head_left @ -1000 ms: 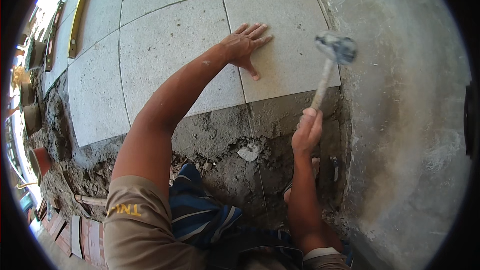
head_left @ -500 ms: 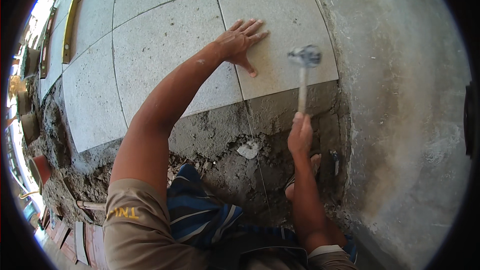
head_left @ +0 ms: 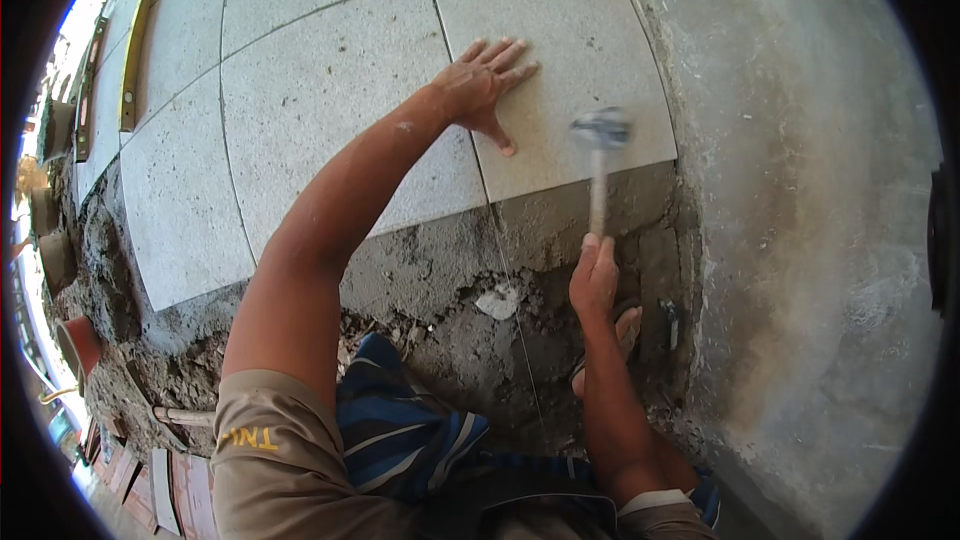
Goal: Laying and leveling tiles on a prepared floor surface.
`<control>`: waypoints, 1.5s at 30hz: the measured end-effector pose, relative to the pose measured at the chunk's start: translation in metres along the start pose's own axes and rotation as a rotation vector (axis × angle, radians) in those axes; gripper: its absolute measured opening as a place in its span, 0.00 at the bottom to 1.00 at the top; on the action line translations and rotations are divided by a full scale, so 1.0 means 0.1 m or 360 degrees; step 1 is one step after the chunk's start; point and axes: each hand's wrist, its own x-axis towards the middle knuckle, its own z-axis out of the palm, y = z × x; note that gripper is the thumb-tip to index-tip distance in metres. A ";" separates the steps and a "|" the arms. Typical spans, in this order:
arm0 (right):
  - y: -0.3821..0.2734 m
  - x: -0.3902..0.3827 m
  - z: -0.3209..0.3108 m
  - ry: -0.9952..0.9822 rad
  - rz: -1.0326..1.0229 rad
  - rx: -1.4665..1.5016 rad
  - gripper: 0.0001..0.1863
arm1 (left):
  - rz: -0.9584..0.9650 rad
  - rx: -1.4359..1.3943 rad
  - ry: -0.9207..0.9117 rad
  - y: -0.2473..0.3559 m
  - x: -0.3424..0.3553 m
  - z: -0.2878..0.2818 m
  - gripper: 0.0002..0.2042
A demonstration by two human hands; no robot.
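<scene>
My left hand (head_left: 480,90) lies spread with fingers apart on a pale speckled square tile (head_left: 575,40), near the joint with the neighbouring tile (head_left: 320,120). My right hand (head_left: 595,275) grips the light handle of a mallet (head_left: 600,125), whose blurred dark-and-white head is over the lower middle of the same tile. Below the tiles' front edge is grey wet mortar (head_left: 570,220) over rough, broken bedding with a small white lump (head_left: 497,300) and a thin string crossing it.
A grey concrete surface (head_left: 800,190) runs along the right. A yellow spirit level (head_left: 135,60) and a darker one (head_left: 90,90) lie at the left. A reddish bucket (head_left: 80,345), a pole (head_left: 185,415) and stacked reddish boards (head_left: 185,490) are lower left. My foot (head_left: 625,330) shows behind my right forearm.
The mallet has moved leftward and down across the right tile, with my right hand shifting slightly left and downward. My left hand stays spread on the tile.
</scene>
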 end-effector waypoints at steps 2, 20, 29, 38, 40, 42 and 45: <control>-0.04 0.02 0.00 -0.0106 0.0134 0.0140 0.22 | -0.0029 -0.0032 -0.0049 0.00 -0.03 -0.02 0.71; -0.21 -0.05 -0.20 -0.0197 0.0202 0.0042 0.20 | -0.0018 -0.0014 -0.0013 -0.03 -0.07 0.02 0.70; 0.04 -0.10 -0.25 -0.0064 0.0121 0.0187 0.20 | -0.0010 0.0011 0.0002 0.02 0.02 -0.08 0.71; -0.23 -0.05 -0.23 -0.0172 0.0372 0.0574 0.23 | -0.0044 0.0052 -0.0054 -0.04 -0.05 -0.09 0.71; -0.16 -0.12 -0.13 0.0041 0.0113 0.0293 0.22 | 0.0002 0.0079 -0.0011 0.00 0.02 -0.13 0.72; 0.04 -0.16 -0.06 0.0271 -0.0165 0.0032 0.21 | -0.0013 0.0007 -0.0071 0.05 0.02 -0.09 0.71; 0.18 -0.20 -0.07 -0.0118 -0.0066 -0.0231 0.20 | 0.0025 -0.0068 -0.0013 0.04 -0.02 -0.02 0.71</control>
